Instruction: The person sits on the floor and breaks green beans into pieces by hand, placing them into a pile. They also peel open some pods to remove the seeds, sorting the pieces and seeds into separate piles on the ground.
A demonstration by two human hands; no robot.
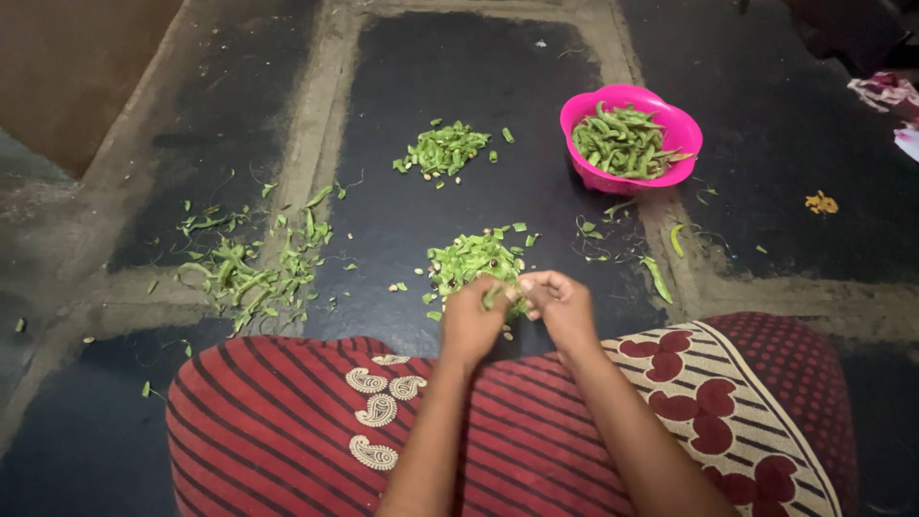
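My left hand (471, 321) and my right hand (558, 304) meet low in the middle of the view, fingers pinched together on one green bean pod (494, 294). Both hands hover just over a pile of cut green pod pieces (469, 258) with a few pale and dark seeds mixed in, lying on the dark floor. A second, smaller pile of cut pieces (442, 149) lies farther away. A pink bowl (676, 126) at the upper right holds whole green pods (620, 142).
Scattered strings and pod trimmings (251, 270) cover the floor at the left. Loose pods (658, 278) lie near the bowl. My lap, in red striped patterned cloth (287, 421), fills the bottom. A small yellow scrap (821, 203) and crumpled cloth (885, 91) sit at the right.
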